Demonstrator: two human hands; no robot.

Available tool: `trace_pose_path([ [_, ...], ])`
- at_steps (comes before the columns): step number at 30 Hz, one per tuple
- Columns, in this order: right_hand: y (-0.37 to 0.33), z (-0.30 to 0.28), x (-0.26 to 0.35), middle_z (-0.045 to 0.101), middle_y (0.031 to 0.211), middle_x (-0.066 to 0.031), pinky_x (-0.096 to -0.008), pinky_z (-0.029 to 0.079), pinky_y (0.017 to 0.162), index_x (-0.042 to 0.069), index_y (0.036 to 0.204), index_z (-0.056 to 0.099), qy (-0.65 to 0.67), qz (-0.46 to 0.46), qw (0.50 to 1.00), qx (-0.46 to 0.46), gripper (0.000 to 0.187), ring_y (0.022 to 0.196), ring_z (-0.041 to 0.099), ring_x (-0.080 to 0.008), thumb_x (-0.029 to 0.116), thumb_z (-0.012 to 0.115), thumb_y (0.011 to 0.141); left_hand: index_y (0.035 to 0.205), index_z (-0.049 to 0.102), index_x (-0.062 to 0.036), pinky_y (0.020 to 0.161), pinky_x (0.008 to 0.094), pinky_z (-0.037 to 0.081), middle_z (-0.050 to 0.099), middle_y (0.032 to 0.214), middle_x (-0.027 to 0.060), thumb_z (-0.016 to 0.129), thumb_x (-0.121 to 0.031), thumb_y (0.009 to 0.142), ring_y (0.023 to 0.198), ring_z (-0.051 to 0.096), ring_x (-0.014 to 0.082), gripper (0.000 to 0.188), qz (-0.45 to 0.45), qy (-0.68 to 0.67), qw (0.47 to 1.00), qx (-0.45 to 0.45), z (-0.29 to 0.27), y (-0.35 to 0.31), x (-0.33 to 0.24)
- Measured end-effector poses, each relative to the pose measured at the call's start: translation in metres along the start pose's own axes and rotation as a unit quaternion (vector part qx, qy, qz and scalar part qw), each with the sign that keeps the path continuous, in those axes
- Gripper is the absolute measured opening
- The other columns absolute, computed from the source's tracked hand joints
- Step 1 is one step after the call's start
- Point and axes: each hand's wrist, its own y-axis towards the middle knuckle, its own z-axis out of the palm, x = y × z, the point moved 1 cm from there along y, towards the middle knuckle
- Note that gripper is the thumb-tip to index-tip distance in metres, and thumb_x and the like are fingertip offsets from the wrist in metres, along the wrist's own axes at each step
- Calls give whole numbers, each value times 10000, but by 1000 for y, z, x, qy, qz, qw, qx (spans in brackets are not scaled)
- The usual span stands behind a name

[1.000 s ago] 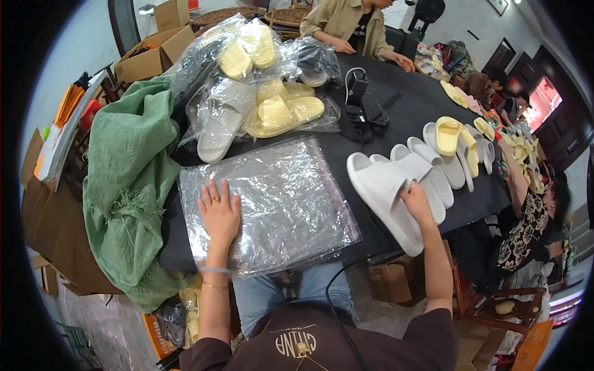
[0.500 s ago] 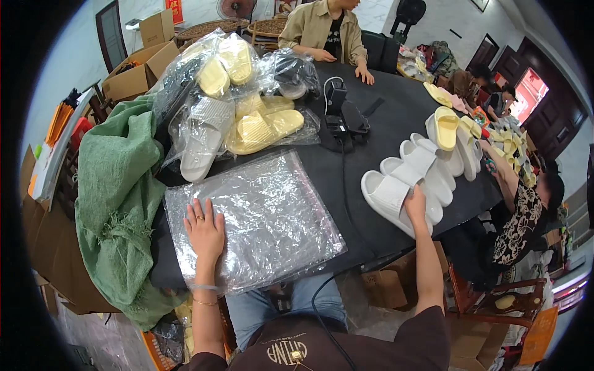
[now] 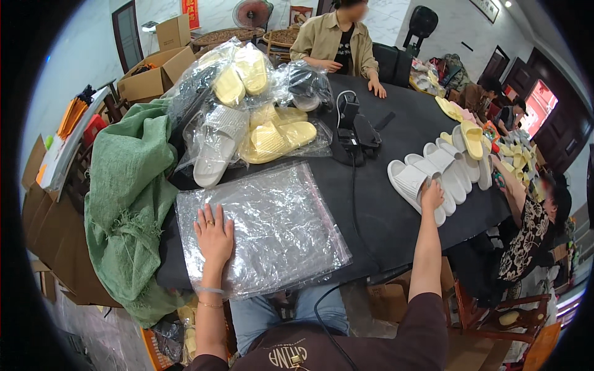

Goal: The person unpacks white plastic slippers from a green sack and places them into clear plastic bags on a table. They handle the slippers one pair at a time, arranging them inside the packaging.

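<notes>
My left hand lies flat, fingers stretched out, on a stack of clear plastic bags in front of me. To the right, my right hand grips the nearest light grey-white slipper at its strap opening; the fingertips are partly hidden inside. This slipper leads a tight row of similar white slippers tipped against one another. A pale yellow slipper leans at the row's far end.
Bagged yellow slippers and a bagged grey slipper are heaped at the back left. Green woven cloth hangs over the left edge. A black device with a cable sits mid-table. A person stands opposite; another person sits at right.
My right hand has moved away from me and rightward with the near slippers, so the row stands closer together. My left hand stays on the bags. The whole view has shifted slightly.
</notes>
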Motion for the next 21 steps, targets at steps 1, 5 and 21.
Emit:
trace_pose_path([
  [1, 0, 4, 0, 571, 1195, -28, -486, 395, 902, 167, 1089, 571, -3, -8, 1000, -4, 318, 1113, 515, -294, 406, 552, 880, 1381, 433, -104, 1117, 515, 164, 308, 1479, 190, 456, -361, 929, 1372, 253, 383, 520, -1, -2, 1000, 1, -2, 1, 0],
  [5, -3, 2, 8, 567, 1194, -46, -477, 398, 890, 131, 1072, 560, -17, -31, 999, -13, 336, 1100, 513, -305, 409, 544, 884, 1386, 429, -107, 1119, 511, 160, 308, 1481, 185, 453, -370, 931, 1377, 245, 379, 526, -1, 3, 1000, 3, 0, -1, 3],
  [21, 14, 11, 19, 577, 1092, -51, -470, 439, 832, 135, 1050, 556, -42, -8, 998, -53, 322, 1041, 545, -297, 411, 512, 891, 1403, 410, -130, 1123, 499, 151, 290, 1499, 155, 439, -363, 937, 1388, 232, 363, 522, -5, 4, 1000, 18, 0, 2, -3],
])
